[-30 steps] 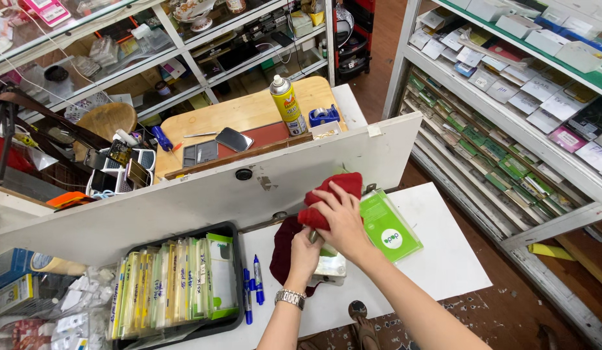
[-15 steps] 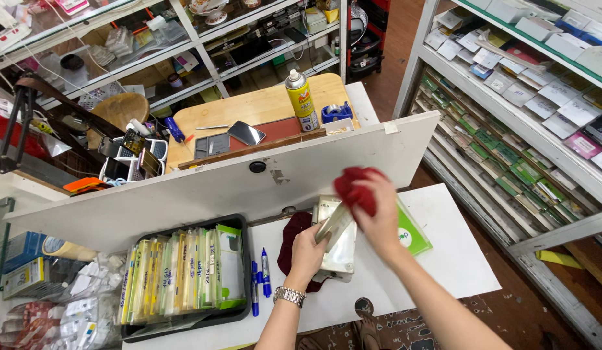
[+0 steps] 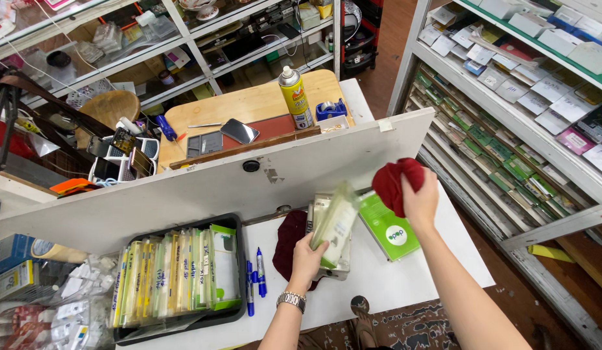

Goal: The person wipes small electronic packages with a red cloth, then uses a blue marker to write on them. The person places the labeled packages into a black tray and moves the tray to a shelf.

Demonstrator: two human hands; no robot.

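At the far left of the white bench [image 3: 405,285] sits a black tray [image 3: 231,315] packed with upright flat packets in yellow, green and white. Just beside its right edge lie two blue markers [image 3: 255,282], side by side. Next comes a dark maroon cloth [image 3: 289,241] lying on the bench under the left hand [image 3: 307,258], which wears a metal wristwatch [image 3: 291,300] and is closed around a pale, clear-wrapped flat packet [image 3: 336,223], holding it tilted above a small stack of similar packets [image 3: 319,210]. To the right of that stack a green flat packet [image 3: 390,228] rests on the bench. Above it, the right hand [image 3: 419,198] is raised and clenched on a bunched red cloth [image 3: 393,183], well clear of the bench top. Behind them a white board [image 3: 217,188] stands across the bench.
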